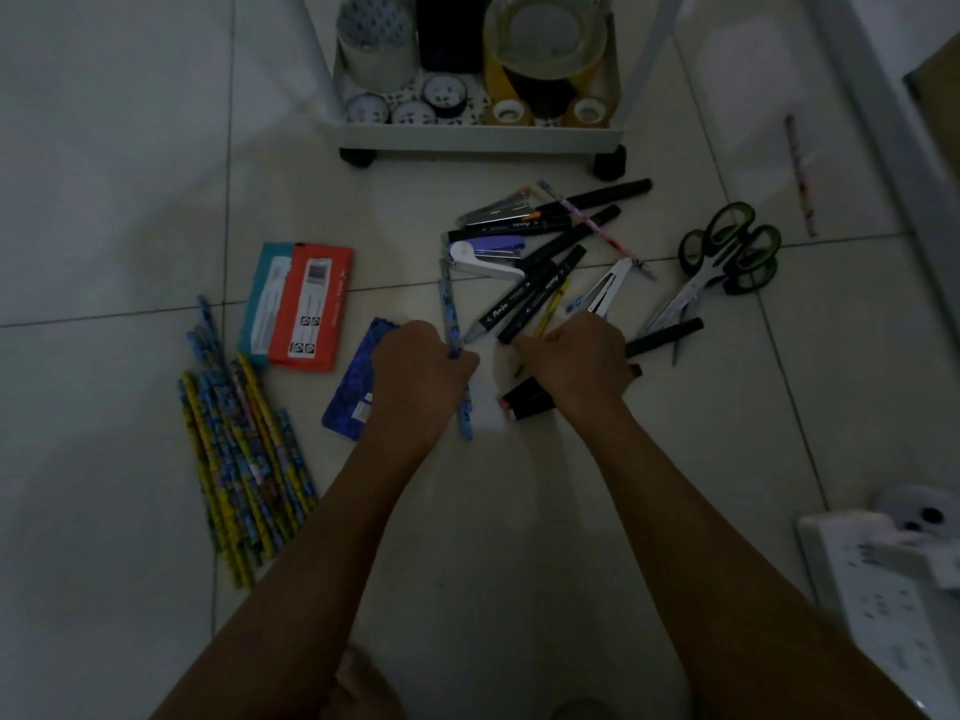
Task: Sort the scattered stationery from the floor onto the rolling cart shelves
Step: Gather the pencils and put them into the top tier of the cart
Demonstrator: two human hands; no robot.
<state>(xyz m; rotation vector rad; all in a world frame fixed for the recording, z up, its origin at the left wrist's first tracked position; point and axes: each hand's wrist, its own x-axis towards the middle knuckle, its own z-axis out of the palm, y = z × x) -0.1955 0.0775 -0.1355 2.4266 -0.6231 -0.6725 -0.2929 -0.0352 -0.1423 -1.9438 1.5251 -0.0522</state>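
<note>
On the tiled floor lies a pile of black markers (524,298), a white-and-purple stapler (488,257), a yellow pen (551,309) and a white folding tool (608,288). My left hand (415,371) is closed around a blue patterned pencil (451,314) that pokes out above and below the fist. My right hand (582,361) is closed over black markers, with marker ends showing beside and below it. The white rolling cart (478,132) stands just behind the pile, its bottom shelf holding tape rolls and a black mesh cup.
A bundle of blue and yellow patterned pencils (244,459) lies at the left, beside red and teal packets (301,309) and a blue notebook (353,387). Green-handled scissors (727,257) lie at the right, a lone pencil (800,174) farther back. A white power strip (883,574) sits at the lower right.
</note>
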